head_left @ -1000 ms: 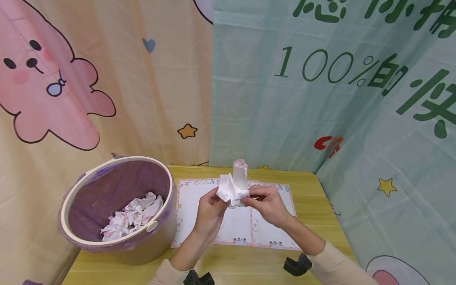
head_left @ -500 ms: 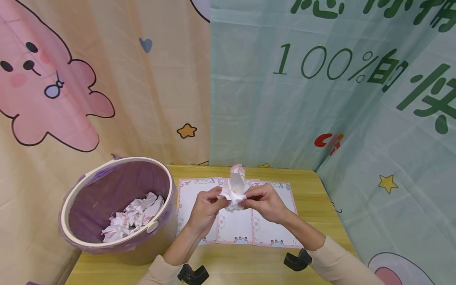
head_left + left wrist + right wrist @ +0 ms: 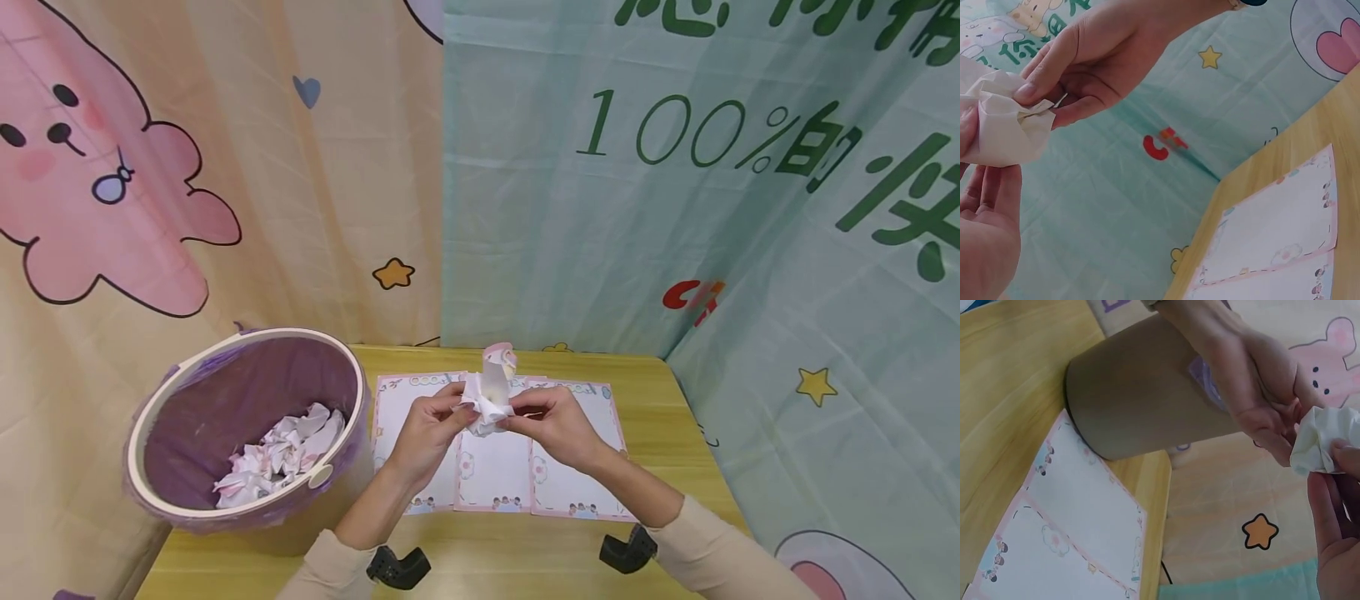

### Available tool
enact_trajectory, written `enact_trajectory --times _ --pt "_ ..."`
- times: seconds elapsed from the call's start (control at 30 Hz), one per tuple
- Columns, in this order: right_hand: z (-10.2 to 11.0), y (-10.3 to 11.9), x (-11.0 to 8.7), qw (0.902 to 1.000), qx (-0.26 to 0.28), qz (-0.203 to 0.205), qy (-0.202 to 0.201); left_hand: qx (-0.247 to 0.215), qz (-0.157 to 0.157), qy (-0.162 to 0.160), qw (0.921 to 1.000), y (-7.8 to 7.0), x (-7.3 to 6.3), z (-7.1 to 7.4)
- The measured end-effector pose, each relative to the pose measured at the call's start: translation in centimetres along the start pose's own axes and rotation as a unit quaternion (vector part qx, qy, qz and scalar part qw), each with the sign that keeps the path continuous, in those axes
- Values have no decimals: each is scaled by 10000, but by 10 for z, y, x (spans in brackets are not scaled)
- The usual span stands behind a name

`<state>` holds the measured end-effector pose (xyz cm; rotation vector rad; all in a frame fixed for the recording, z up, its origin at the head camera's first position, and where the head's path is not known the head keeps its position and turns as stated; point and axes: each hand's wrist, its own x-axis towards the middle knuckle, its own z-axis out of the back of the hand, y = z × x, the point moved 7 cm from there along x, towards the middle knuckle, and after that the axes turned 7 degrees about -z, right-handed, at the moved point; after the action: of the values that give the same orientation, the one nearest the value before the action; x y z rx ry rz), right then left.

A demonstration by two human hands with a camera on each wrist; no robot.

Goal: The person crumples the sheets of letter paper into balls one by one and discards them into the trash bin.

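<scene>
A crumpled sheet of white paper (image 3: 489,402) with a pink printed edge is held up between both hands, above the desk. My left hand (image 3: 425,433) pinches its left side between thumb and fingers. On the other side my right hand (image 3: 558,423) pinches it the same way. One strip of the paper stands up from the bunched part. Both wrist views show the crumpled paper (image 3: 1007,119) between the hands, partly cut off by the frame edge. Beneath the hands lie several flat white sheets (image 3: 577,467) with pink decorated borders, side by side.
To the left stands a beige bin (image 3: 251,518) lined with a purple bag, holding crumpled papers (image 3: 281,454). The wooden desk (image 3: 675,433) ends at printed curtains (image 3: 555,250) behind and to the right.
The paper has come slightly lower and leftward, and its upright strip looks shorter and more folded. My left forearm has shifted left. Both hands keep their pinch.
</scene>
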<state>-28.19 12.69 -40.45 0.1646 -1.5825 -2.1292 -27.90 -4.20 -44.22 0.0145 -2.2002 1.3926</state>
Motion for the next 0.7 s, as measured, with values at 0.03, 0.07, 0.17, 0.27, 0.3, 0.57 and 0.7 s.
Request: enact_trajectory --times 0.03,0.07,0.17,0.27,0.3,0.57,0.7 --pt "1 0 0 10000 -71 -1 0 77 -8 20 10000 0 0 1" --pt "1 0 1 9999 -145 -8 20 134 -25 11 9999 1 0 2" --pt "4 0 2 9992 -293 -225 123 286 -100 -105 9995 0 0 6" --pt "9 -3 4 9977 -176 -593 279 428 -153 -260 9986 0 -1 9" --pt "12 -3 5 9970 -100 -697 305 470 -158 -291 9983 -1 -1 10" --pt "32 13 18 9977 245 -593 234 656 -272 -281 9971 0 -5 15" --pt "36 18 26 9976 117 -570 388 742 -277 -168 9967 1 -8 14"
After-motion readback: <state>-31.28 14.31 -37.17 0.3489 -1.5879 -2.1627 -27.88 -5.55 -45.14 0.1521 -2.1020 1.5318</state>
